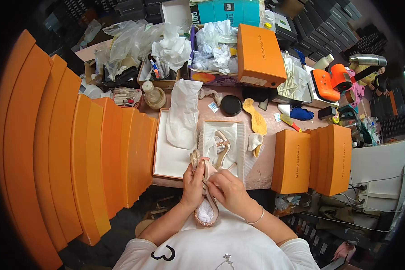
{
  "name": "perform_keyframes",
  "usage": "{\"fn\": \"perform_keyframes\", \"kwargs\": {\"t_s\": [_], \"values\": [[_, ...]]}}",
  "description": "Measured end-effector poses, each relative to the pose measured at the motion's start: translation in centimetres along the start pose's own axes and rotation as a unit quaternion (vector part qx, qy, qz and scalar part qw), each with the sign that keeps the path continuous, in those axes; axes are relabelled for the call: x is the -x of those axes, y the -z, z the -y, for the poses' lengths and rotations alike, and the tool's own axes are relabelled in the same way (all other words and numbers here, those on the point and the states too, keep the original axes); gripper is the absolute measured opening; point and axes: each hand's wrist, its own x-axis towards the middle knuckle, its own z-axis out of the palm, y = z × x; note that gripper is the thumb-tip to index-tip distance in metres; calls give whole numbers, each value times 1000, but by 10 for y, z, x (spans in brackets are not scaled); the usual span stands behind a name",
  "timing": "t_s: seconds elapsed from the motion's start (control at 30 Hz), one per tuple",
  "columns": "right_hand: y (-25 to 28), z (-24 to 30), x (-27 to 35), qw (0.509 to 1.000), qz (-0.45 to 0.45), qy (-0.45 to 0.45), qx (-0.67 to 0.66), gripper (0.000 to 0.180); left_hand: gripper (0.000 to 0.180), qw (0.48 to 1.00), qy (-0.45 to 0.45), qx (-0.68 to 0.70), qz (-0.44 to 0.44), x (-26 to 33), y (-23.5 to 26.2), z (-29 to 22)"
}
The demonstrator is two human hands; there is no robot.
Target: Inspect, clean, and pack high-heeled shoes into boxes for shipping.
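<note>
Sandal (215, 210), glittery: I see the left hand (193, 185) gripping it, right hand (230, 190) pinching at its strap (206, 172). Second shoe (225, 152) lies on white paper (231, 132) ahead.

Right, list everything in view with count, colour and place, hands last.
Held sandal: 1, rose-gold, front centre
Other sandal: 1, rose-gold, beyond it
Tray: 1, white, left of other sandal
Paper: 1 sheet, white, over tray
Disc: 1, black, mid-table
Pad: 1, yellow, right of disc
Cloth: 1, blue, right of pad
Bottle: 1, cloudy, back left
Bags: several, clear, back left
Orange boxes: many, orange, left, right, back
Dark boxes: many, black, background
Table: 1, pink, centre
Left hand: 1, bare, gripping held sandal
Right hand: 1, bare, at held sandal
</note>
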Motion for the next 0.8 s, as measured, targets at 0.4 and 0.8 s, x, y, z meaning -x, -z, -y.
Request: {"fn": "perform_keyframes", "kwargs": {"t_s": [0.4, 0.8], "values": [[24, -8, 61, 827, 54, -399, -393, 12, 32, 889, 373, -113, 240, 6, 47, -11], [3, -13, 52, 930, 36, -243, -273, 9, 31, 914, 322, -126, 212, 19, 42, -12]]}}
